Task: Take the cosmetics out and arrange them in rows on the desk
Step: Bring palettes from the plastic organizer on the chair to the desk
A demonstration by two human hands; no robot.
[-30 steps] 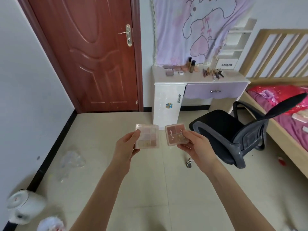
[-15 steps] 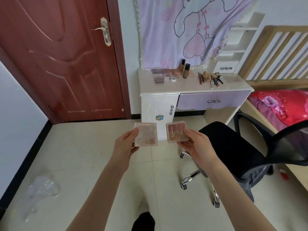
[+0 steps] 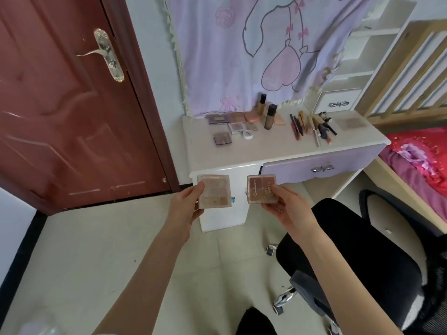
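Bare desk top [image 3: 273, 151] at centre frame, cosmetics crowding its rear, black chair [image 3: 358, 257] blocking lower right

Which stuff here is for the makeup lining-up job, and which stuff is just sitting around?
For the job:
- pale palette in the left hand
- brown palette in the right hand
- desk
- compacts, bottles and brushes already lying on it

Just lying about:
- black chair
- red door
- bed
- cartoon cloth

Left hand [image 3: 183, 209] grips pale palette [image 3: 214, 191]; right hand [image 3: 287, 209] grips brown palette [image 3: 262, 189], frame centre. Cosmetics on bench [image 3: 278, 148] beyond.
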